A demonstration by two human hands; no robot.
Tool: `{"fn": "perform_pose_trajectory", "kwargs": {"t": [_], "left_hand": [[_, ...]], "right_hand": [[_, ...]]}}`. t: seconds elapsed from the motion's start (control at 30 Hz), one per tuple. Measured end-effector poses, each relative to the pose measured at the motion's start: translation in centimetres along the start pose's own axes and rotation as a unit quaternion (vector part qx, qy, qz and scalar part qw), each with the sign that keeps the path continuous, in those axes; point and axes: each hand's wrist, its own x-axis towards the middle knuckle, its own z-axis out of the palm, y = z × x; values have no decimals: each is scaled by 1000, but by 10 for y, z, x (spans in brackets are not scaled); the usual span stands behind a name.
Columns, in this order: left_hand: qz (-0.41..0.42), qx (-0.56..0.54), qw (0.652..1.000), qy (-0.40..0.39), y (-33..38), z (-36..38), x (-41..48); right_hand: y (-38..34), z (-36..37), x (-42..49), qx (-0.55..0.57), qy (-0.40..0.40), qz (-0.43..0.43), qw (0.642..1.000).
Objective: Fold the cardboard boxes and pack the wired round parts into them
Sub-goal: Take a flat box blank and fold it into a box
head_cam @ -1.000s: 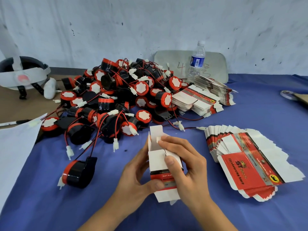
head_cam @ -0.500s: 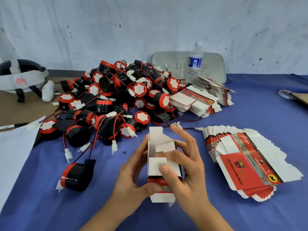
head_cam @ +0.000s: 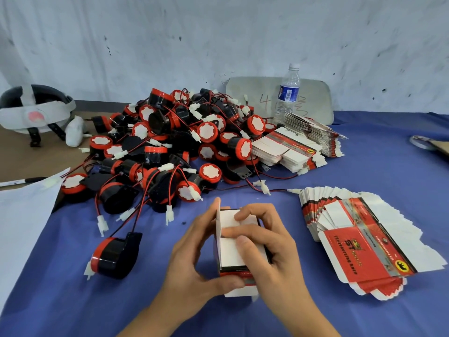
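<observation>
A small red-and-white cardboard box [head_cam: 230, 254] stands between my hands near the table's front. My left hand [head_cam: 194, 259] grips its left side, thumb across the lower red band. My right hand [head_cam: 272, 246] wraps its right side, with fingers pressing the white end flaps down. One long white flap sticks up on the left side. A big heap of black-and-red wired round parts [head_cam: 170, 147] lies behind. One loose round part [head_cam: 114, 255] lies left of my hands. A fanned stack of flat boxes [head_cam: 359, 239] lies to the right.
More flat boxes [head_cam: 291, 147] are stacked behind the heap, by a water bottle [head_cam: 288, 93] and a grey board [head_cam: 313, 98]. A headset [head_cam: 36, 113] sits far left on brown table. White paper [head_cam: 21, 215] and a pen [head_cam: 19, 182] lie at the left edge. Blue cloth [head_cam: 364, 166] covers the table.
My right-hand fingers have pushed the box's upper flaps from open and raised down flat onto the box end. The box has tilted slightly toward me.
</observation>
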Motion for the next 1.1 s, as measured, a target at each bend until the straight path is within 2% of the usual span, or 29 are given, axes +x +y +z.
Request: {"fn": "perform_pose_trajectory", "kwargs": {"t": [0.1, 0.27, 0.5, 0.63, 0.77, 1.1], "left_hand": [[33, 33, 999, 3, -1, 0, 0], [158, 88, 984, -2, -1, 2, 4], [153, 110, 982, 35, 0, 5, 4], [136, 105, 983, 58, 3, 3, 5], [143, 98, 983, 55, 4, 2, 6], [158, 114, 979, 54, 1, 1, 7]], "right_hand": [[0, 3, 0, -13, 26, 0, 1000], [4, 1, -1, -2, 32, -17, 999], [13, 5, -8, 82, 26, -23, 996], [16, 8, -9, 49, 14, -11, 999], [17, 13, -9, -37, 12, -49, 998], [19, 14, -7, -34, 39, -72, 996]]}}
